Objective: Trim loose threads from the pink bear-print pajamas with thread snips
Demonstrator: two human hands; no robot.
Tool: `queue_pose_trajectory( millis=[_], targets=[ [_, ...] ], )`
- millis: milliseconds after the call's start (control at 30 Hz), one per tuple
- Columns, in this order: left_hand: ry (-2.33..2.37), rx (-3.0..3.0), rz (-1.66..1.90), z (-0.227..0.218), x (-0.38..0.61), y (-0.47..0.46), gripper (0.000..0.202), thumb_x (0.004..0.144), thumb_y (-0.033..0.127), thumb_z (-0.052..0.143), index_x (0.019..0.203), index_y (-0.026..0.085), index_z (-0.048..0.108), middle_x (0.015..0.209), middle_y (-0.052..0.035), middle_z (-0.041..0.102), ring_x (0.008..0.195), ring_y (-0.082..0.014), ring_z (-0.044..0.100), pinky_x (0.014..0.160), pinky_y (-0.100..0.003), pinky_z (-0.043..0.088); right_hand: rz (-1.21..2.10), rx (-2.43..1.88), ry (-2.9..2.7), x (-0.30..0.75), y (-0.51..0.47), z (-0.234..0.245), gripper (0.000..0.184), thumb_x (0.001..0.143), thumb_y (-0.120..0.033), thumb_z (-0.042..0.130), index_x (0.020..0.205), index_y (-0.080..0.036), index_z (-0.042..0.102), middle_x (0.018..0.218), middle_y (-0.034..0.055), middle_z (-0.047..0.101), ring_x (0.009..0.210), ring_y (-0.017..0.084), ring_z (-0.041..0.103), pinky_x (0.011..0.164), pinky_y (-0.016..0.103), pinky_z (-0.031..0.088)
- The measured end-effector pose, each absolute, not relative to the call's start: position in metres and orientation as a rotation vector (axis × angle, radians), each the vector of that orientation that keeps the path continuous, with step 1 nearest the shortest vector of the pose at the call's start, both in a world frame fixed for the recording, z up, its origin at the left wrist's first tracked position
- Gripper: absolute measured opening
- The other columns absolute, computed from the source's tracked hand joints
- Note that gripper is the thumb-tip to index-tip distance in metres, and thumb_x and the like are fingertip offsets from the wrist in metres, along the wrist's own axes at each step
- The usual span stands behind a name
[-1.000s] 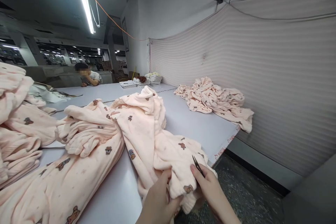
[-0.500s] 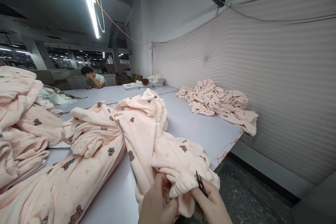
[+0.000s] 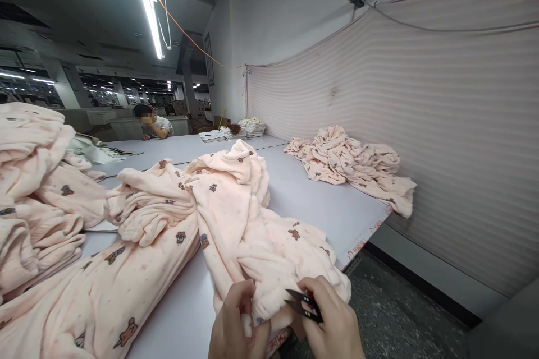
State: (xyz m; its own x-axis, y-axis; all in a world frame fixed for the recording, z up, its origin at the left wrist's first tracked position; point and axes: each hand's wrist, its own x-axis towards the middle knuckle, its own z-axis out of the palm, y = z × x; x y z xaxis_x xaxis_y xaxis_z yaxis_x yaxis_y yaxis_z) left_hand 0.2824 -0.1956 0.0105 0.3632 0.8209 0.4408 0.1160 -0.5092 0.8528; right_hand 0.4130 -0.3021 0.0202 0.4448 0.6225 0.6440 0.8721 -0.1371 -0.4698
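Note:
A pink fleece garment [image 3: 236, 219] printed with small brown bears lies across the grey table [image 3: 328, 207] and hangs over its near edge. My left hand [image 3: 236, 322] is closed, pinching a fold of that garment at the bottom of the view. Beside it my right hand [image 3: 332, 322] grips small black thread snips [image 3: 301, 303], blades apart and pointing left at the pinched fold. Both hands sit at the table's near corner.
More pink bear garments are heaped at the left [image 3: 33, 190] and lower left [image 3: 96, 297]. Another heap [image 3: 353, 165] lies by the striped curtain wall [image 3: 442, 134]. A person [image 3: 151, 123] sits at the far end. Dark floor [image 3: 400, 308] is to the right.
The snips swung from pointing up to pointing left at the fold. Both hands shifted slightly along the garment's edge, and my left hand took a new pinch of the cloth.

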Motion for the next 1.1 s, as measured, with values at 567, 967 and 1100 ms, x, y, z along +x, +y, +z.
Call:
queue_pose_trajectory(
  millis=[567, 967, 1100],
  targets=[
    [0.345, 0.903, 0.325, 0.039, 0.281, -0.166, 0.032, 0.076, 0.046, 0.068, 0.089, 0.017, 0.07, 0.081, -0.0019, 0.069, 0.078, -0.0176, 0.06, 0.075, -0.026, 0.044, 0.201, -1.756, -1.341, 0.412, -0.299, 0.042, 0.029, 0.088, -0.026, 0.052, 0.115, -0.028, 0.063, 0.097, 0.0035, 0.065, 0.084, 0.017, 0.065, 0.067, 0.022, 0.05],
    [0.342, 0.912, 0.319, 0.038, 0.279, -0.166, 0.033, 0.079, 0.044, 0.066, 0.098, 0.017, 0.071, 0.085, -0.0031, 0.071, 0.077, -0.0156, 0.058, 0.074, -0.024, 0.044, -0.188, -1.936, -1.505, 0.404, -0.3, 0.038, 0.03, 0.091, -0.025, 0.05, 0.12, -0.026, 0.059, 0.094, 0.0048, 0.066, 0.075, 0.02, 0.065, 0.064, 0.027, 0.05],
    [0.375, 0.922, 0.316, 0.039, 0.282, -0.167, 0.036, 0.076, 0.047, 0.067, 0.095, 0.016, 0.072, 0.079, -0.003, 0.07, 0.076, -0.0173, 0.057, 0.075, -0.027, 0.044, -0.194, -1.934, -1.459, 0.4, -0.298, 0.034, 0.025, 0.093, -0.026, 0.046, 0.114, -0.026, 0.06, 0.09, 0.0029, 0.066, 0.073, 0.017, 0.065, 0.061, 0.024, 0.05]
  ],
)
